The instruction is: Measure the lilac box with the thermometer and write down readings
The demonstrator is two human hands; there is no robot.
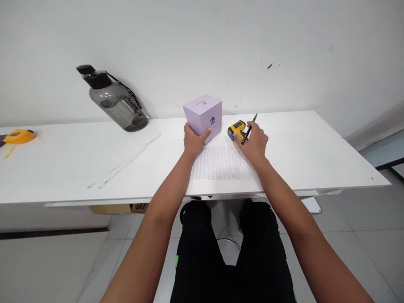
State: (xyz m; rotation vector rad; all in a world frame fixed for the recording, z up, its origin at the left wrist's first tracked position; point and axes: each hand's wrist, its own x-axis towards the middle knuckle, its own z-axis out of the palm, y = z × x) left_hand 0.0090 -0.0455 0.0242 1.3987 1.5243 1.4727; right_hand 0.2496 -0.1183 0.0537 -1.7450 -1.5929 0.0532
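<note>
My left hand (193, 140) wraps round the lower front of a light purple box (197, 120), its thumb on the face with a dark purple logo. The box stands upright on the white desk, near the wall. In my right hand (257, 143) a black pen (249, 129) lies between the fingers, pointing up and away. A small yellow and black hand-held device (236, 128) with a dark screen sits against that hand's thumb and fingers; I cannot tell whether it is gripped too. Between my forearms lies a sheet of paper (217, 166) covered in handwriting.
On the left a grey see-through water bottle (115, 103) with a black lid stands near the wall. A yellow tape measure (20, 136) is at the far left of the white desk (126, 168). Below the desk edge, a cardboard box (110, 209) shows on the floor.
</note>
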